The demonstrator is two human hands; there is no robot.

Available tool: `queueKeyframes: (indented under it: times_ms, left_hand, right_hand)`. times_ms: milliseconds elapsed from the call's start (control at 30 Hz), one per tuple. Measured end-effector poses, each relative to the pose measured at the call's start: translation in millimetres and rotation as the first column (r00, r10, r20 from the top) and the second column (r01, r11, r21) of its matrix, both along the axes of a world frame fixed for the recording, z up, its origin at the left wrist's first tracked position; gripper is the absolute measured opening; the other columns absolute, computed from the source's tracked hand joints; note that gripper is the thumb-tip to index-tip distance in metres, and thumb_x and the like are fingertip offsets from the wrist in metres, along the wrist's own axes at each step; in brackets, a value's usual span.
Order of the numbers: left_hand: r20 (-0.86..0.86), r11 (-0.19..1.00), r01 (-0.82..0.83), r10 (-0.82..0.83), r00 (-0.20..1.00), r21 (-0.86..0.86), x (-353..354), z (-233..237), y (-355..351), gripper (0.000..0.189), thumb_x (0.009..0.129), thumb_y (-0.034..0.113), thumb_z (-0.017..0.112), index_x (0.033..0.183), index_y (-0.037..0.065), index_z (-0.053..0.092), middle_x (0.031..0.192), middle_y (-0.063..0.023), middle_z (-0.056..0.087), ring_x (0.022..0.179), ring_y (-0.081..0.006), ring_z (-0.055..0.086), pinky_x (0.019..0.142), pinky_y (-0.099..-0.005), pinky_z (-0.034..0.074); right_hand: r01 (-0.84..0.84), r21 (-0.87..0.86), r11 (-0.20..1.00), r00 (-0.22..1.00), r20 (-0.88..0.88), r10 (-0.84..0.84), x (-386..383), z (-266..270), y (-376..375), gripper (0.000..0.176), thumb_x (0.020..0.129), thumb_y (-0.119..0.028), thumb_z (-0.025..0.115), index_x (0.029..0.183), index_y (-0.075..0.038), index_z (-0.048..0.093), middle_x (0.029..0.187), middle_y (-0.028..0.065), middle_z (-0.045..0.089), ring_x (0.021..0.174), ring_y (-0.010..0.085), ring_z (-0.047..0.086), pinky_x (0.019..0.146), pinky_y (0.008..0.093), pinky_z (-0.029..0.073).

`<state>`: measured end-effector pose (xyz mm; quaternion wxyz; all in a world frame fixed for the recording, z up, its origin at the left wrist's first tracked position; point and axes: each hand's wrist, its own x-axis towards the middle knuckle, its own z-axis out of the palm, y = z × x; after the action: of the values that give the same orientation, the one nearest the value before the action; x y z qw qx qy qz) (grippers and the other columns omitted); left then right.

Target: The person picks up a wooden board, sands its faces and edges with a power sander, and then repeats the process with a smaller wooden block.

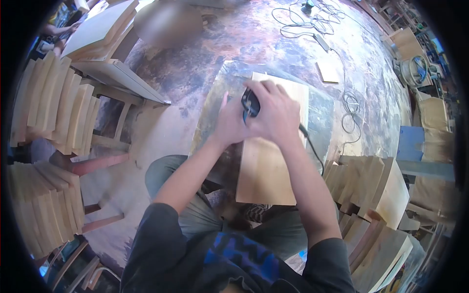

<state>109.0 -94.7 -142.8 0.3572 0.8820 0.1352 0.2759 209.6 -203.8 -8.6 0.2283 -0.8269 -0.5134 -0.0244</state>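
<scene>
A pale wooden board (267,171) lies lengthwise in front of me on a low work surface (210,110). On its upper part is a black corded hand power tool that looks like a sander (251,103). My right hand (276,110) is wrapped over it from the right, fingers curled across its top. From the left, my left hand (232,119) closes against the tool's side, its thumb pointing up and its other fingers mostly hidden. The tool's underside is hidden by my hands. A black cord (316,151) runs from it down to the right.
Stacked boards stand at left (53,105), with another stack (46,205) below and more boards (361,185) at right. A tangled cable (312,22) and a small wooden piece (328,72) lie on the floor. Another person's hand (73,27) shows at upper left.
</scene>
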Motion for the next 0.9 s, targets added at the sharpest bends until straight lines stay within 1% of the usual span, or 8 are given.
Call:
queueKeyframes:
  times_ms: [67, 100, 200, 333, 433, 600, 833, 900]
  left_hand:
    - [0.066, 0.999, -0.038, 0.037, 0.997, 0.013, 28, 2, 21, 0.078, 0.076, 0.055, 0.093, 0.136, 0.012, 0.069, 0.128, -0.0107, 0.076, 0.124, -0.0384, 0.071, 0.123, -0.0799, 0.029]
    - [0.101, 0.998, -0.066, 0.063, 0.993, 0.023, 40, 2, 31, 0.079, 0.074, 0.054, 0.095, 0.135, 0.012, 0.069, 0.126, -0.0114, 0.076, 0.122, -0.0386, 0.072, 0.122, -0.0801, 0.03]
    - [0.161, 0.997, -0.04, 0.051, 0.986, -0.07, 71, 5, 64, 0.086, 0.067, 0.054, 0.097, 0.134, 0.01, 0.067, 0.121, -0.0134, 0.077, 0.119, -0.0381, 0.074, 0.12, -0.0805, 0.032]
    - [0.121, 0.994, -0.053, 0.041, 0.992, 0.092, 99, 10, 99, 0.091, 0.066, 0.056, 0.097, 0.136, 0.01, 0.064, 0.119, -0.0122, 0.079, 0.115, -0.0373, 0.076, 0.117, -0.0811, 0.035]
    - [0.167, 0.984, -0.099, 0.074, 0.983, 0.145, 110, 11, 109, 0.091, 0.067, 0.057, 0.097, 0.137, 0.009, 0.063, 0.118, -0.0128, 0.08, 0.112, -0.0381, 0.076, 0.118, -0.0754, 0.039]
    - [0.132, 0.996, -0.067, 0.059, 0.99, 0.058, 130, 10, 103, 0.093, 0.067, 0.057, 0.097, 0.138, 0.008, 0.062, 0.12, -0.0157, 0.079, 0.113, -0.0413, 0.075, 0.114, -0.0613, 0.047]
    - [0.037, 0.993, -0.012, 0.008, 0.999, 0.115, 89, 2, 70, 0.092, 0.068, 0.058, 0.096, 0.14, 0.01, 0.064, 0.124, -0.0134, 0.078, 0.122, -0.0404, 0.072, 0.121, -0.0689, 0.038]
    - [0.072, 0.999, -0.032, 0.032, 0.997, 0.007, 60, 5, 35, 0.091, 0.07, 0.06, 0.095, 0.141, 0.011, 0.065, 0.13, -0.0123, 0.076, 0.129, -0.0382, 0.069, 0.124, -0.0735, 0.031]
  right_hand:
    - [-0.025, 0.046, 0.999, 0.999, 0.029, 0.024, 28, -5, 25, 0.059, 0.074, -0.022, 0.079, 0.133, -0.027, 0.075, 0.119, 0.0028, 0.076, 0.111, 0.0301, 0.075, 0.081, 0.0448, 0.062]
    - [-0.025, 0.07, 0.997, 0.998, 0.058, 0.021, 40, -9, 37, 0.052, 0.077, -0.033, 0.08, 0.129, -0.028, 0.077, 0.113, 0.0028, 0.077, 0.109, 0.0288, 0.075, 0.08, 0.048, 0.062]
    - [-0.012, 0.016, 1.0, 0.998, 0.066, 0.011, 70, -3, 71, 0.058, 0.074, -0.022, 0.076, 0.132, -0.03, 0.075, 0.12, 0.0018, 0.077, 0.112, 0.0313, 0.076, 0.082, 0.0456, 0.063]
    - [-0.004, 0.022, 1.0, 0.997, 0.077, 0.002, 99, -10, 102, 0.064, 0.072, -0.022, 0.076, 0.135, -0.032, 0.075, 0.119, 0.0019, 0.077, 0.109, 0.0318, 0.077, 0.083, 0.0455, 0.063]
    - [0.008, 0.005, 1.0, 0.997, 0.075, -0.009, 112, -10, 115, 0.064, 0.072, -0.023, 0.076, 0.135, -0.032, 0.075, 0.119, 0.0018, 0.077, 0.109, 0.0315, 0.077, 0.084, 0.0459, 0.063]
    - [0.067, 0.035, 0.997, 0.994, 0.081, -0.07, 130, -13, 109, 0.061, 0.074, -0.025, 0.076, 0.134, -0.033, 0.075, 0.118, 0.0022, 0.077, 0.109, 0.0318, 0.077, 0.085, 0.047, 0.063]
    - [0.02, 0.099, 0.995, 0.998, 0.06, -0.026, 88, -14, 67, 0.054, 0.076, -0.022, 0.074, 0.13, -0.028, 0.075, 0.119, 0.0039, 0.076, 0.108, 0.0341, 0.075, 0.086, 0.0481, 0.063]
    - [0.012, 0.113, 0.994, 0.999, 0.034, -0.016, 58, -10, 37, 0.053, 0.077, -0.022, 0.076, 0.13, -0.027, 0.076, 0.119, 0.0031, 0.076, 0.109, 0.0318, 0.074, 0.083, 0.0468, 0.062]
